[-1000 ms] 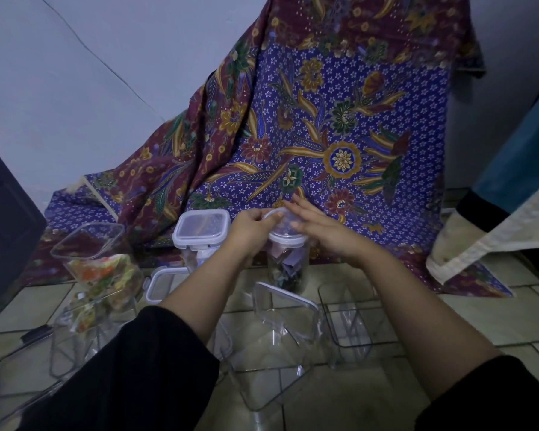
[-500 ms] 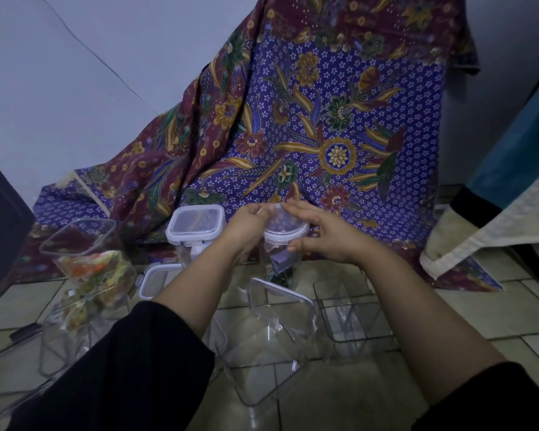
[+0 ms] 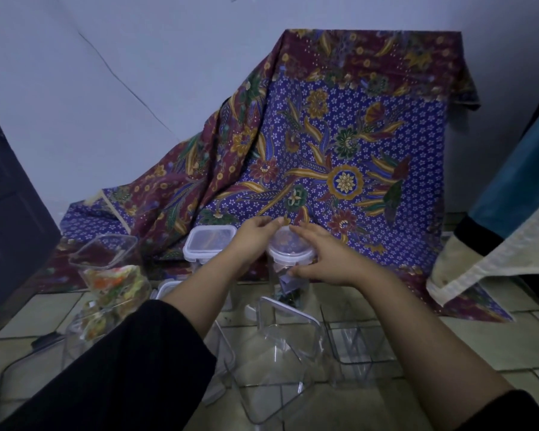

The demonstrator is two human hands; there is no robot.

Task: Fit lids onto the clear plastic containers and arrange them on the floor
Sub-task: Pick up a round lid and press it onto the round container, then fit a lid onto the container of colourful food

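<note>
A tall round clear container (image 3: pixel 290 287) stands on the tiled floor with a round white-rimmed lid (image 3: pixel 288 248) on its top. My left hand (image 3: pixel 255 237) grips the lid's left edge. My right hand (image 3: pixel 324 259) wraps the lid's right and front edge, thumb below the rim. Left of it stands a square container with its lid on (image 3: pixel 209 244). An open square container (image 3: pixel 106 253) sits on a stack holding colourful contents at the left. An empty clear container with a white-rimmed opening (image 3: pixel 280 340) lies tilted in front, beside an open clear box (image 3: pixel 358 346).
A patterned purple and maroon cloth (image 3: pixel 339 157) drapes over something behind the containers. A dark cabinet edge (image 3: pixel 10 231) rises at the left. Teal and cream fabric (image 3: pixel 495 244) hangs at the right. A loose lid (image 3: pixel 165 289) lies behind my left forearm.
Both hands have stayed on the round lid; the right hand has slid round to the lid's front edge. The camera has tipped upward, showing more wall.
</note>
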